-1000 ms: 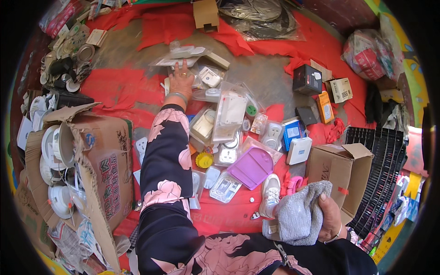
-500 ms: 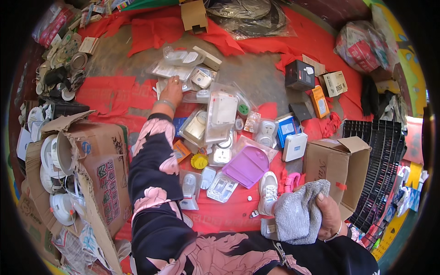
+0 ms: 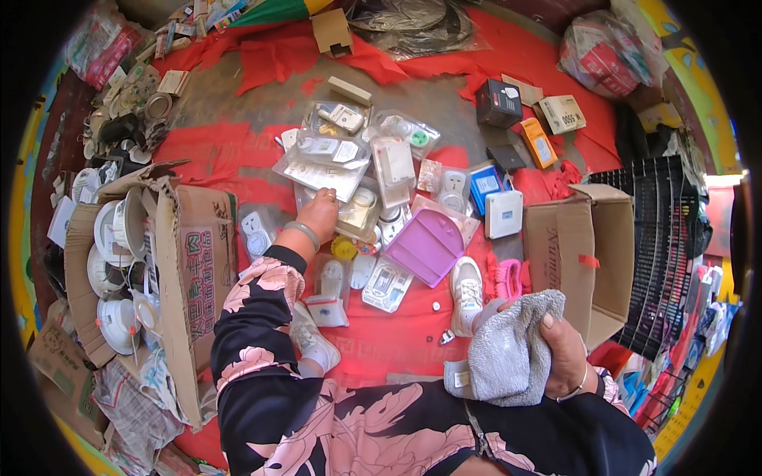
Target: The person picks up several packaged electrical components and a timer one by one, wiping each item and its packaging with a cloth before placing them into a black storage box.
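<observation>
My left hand [image 3: 319, 216] is closed on the near edge of a flat white panel [image 3: 317, 176] in clear plastic packaging. A smaller packaged white item [image 3: 327, 148] lies on top of that panel. My right hand [image 3: 565, 355], close to my body, is closed around a folded grey cloth [image 3: 516, 349]. A small clear package [image 3: 458, 379] sticks out beside the cloth, and I cannot tell what bears it. Just right of the panel is a long white box in plastic [image 3: 394, 170]. Nearer to me are a yellow scalloped piece [image 3: 344, 248] and a purple plastic tray [image 3: 426, 247].
An open carton of round white fixtures [image 3: 119, 238] stands left; another open carton [image 3: 567, 262] stands right, before a black rack [image 3: 647, 246]. Packaged sockets [image 3: 454, 189], a blue box [image 3: 486, 186] and an orange box [image 3: 539, 143] lie on the red cloth [image 3: 397, 345]. My shoes [image 3: 468, 289] are near.
My left hand has drawn nearer to my body, bringing the packaged panel over the pile with the smaller item on it. My right hand still holds the grey cloth. The view has shifted slightly.
</observation>
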{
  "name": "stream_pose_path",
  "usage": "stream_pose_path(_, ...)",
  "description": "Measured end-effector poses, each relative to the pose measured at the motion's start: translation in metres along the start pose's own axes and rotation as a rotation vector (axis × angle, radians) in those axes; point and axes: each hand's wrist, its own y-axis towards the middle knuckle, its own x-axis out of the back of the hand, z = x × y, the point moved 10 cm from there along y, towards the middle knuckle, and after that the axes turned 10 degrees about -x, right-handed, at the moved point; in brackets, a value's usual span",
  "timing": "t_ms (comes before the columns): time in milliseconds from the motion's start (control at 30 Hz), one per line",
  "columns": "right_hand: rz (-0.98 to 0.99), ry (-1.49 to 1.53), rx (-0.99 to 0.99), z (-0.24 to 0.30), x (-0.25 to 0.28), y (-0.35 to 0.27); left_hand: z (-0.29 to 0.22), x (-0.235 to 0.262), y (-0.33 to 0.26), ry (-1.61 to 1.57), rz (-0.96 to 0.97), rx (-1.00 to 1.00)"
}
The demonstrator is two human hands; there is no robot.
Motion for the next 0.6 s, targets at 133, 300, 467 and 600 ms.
stream_pose_path(133,0.057,0.017,0.069,-0.008,0.002,-0.012,-0.025,0.002,-0.038,-0.358,0.099,0.363)
stream_pose_path(300,0.129,0.102,0.105,0.003,-0.011,-0.018,-0.109,-0.008,-0.087,-0.359,0.224,0.037)
stream_pose_path(467,0.182,0.056,0.077,0.000,-0.019,-0.025,-0.156,-0.022,-0.112,-0.213,0.078,-0.188)
stream_pose_path(600,0.190,0.063,0.096,0.001,-0.014,-0.025,-0.148,-0.031,-0.113,-0.194,0.132,-0.212)
